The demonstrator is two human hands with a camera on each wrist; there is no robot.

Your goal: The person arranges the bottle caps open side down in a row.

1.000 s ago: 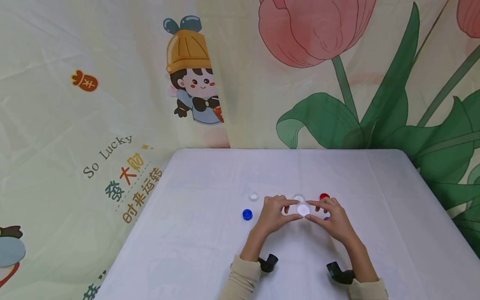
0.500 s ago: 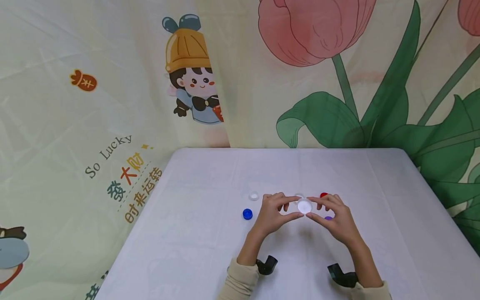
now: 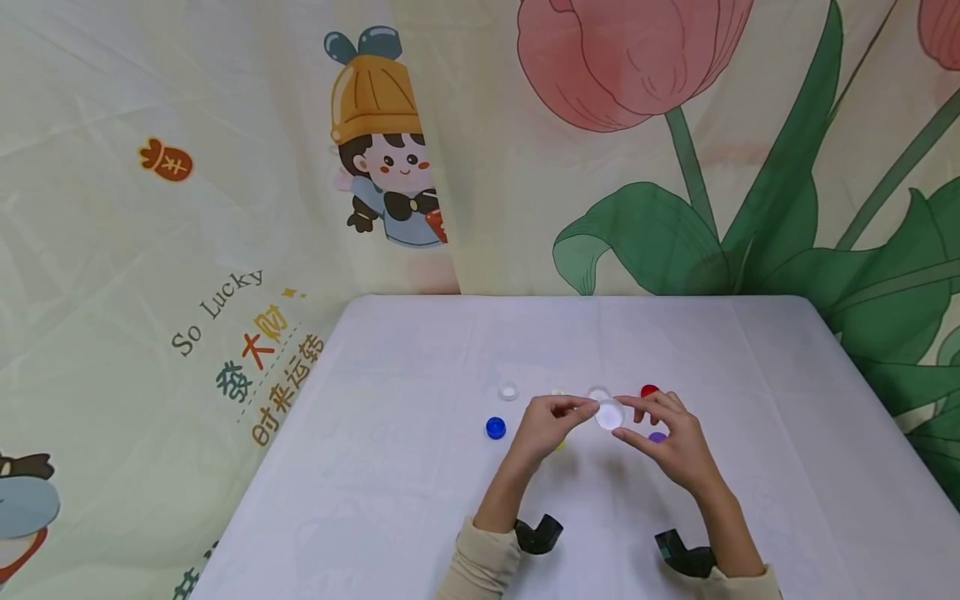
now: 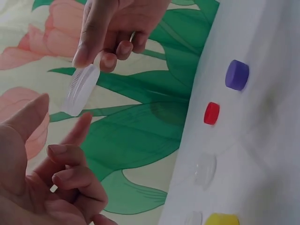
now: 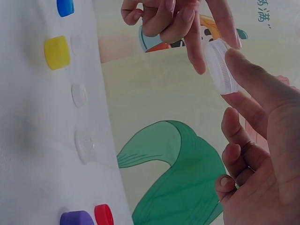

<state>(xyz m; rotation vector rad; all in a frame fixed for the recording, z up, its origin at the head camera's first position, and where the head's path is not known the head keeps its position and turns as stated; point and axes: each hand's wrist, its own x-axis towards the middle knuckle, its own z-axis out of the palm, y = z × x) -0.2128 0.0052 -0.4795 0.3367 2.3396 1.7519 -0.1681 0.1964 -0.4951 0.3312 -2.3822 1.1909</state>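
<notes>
At the left, a white-covered table (image 3: 405, 500) spreads widely toward a slanting edge, giving me sideways room. A blue cap (image 3: 495, 428) sits on it, with a small clear disc (image 3: 507, 391) just behind. Next comes the left hand (image 3: 546, 427), thumb and forefinger parted beside a ribbed see-through lid (image 3: 610, 415); I cannot tell whether they touch it. Near that hand, mostly hidden from the head camera, is a yellow cap (image 5: 57, 52). The lid is mid-row, raised off the table, pinched between the right hand's (image 3: 671, 442) thumb and forefinger. I judge the step in hand to be handling this lid in the air; any change of grip calls for a steady right pinch. A larger clear disc (image 5: 86, 146) lies behind. Rightmost, a red cap (image 3: 649, 390) and a purple cap (image 3: 657, 437) crowd the right fingers, leaving little room for lowering; beyond them, the tabletop runs to its right edge.
</notes>
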